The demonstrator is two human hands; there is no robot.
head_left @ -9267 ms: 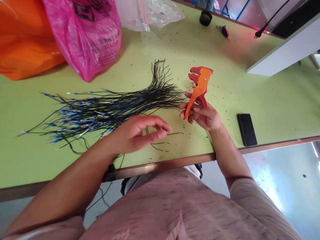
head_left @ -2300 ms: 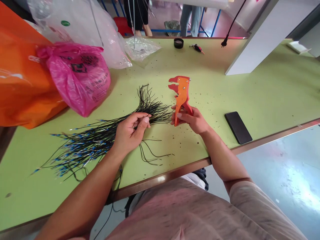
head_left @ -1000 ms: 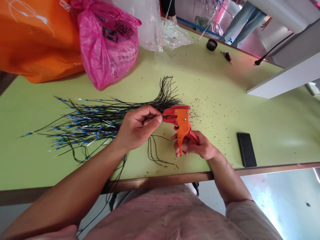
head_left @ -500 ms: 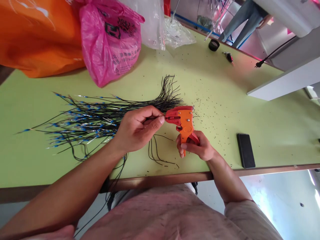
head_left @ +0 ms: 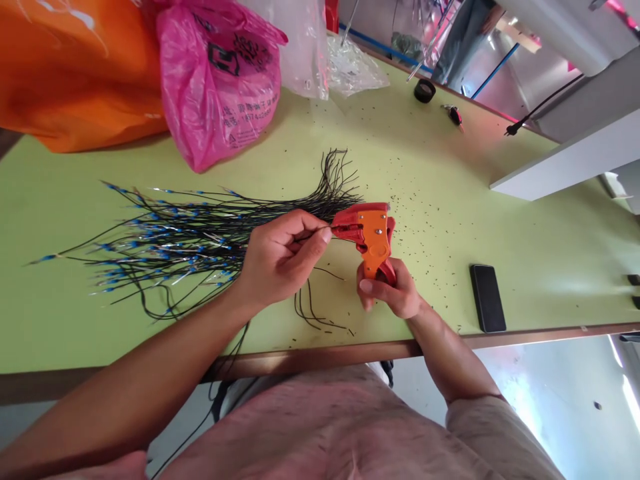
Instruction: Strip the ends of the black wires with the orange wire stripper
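The left hand pinches a black wire into the orange wire stripper, clamped in the right hand; a wire bundle lies at nine o'clock.

Green table w/ orange bag at upper L, pink bag slumped against it, transp. bag + crinkled plastic top ctr. Upper R: blk tape roll, small red/blk item, blk cord w/ plug, white panel. Phone face-up, R near table edge. Person in jeans stands past top edge.
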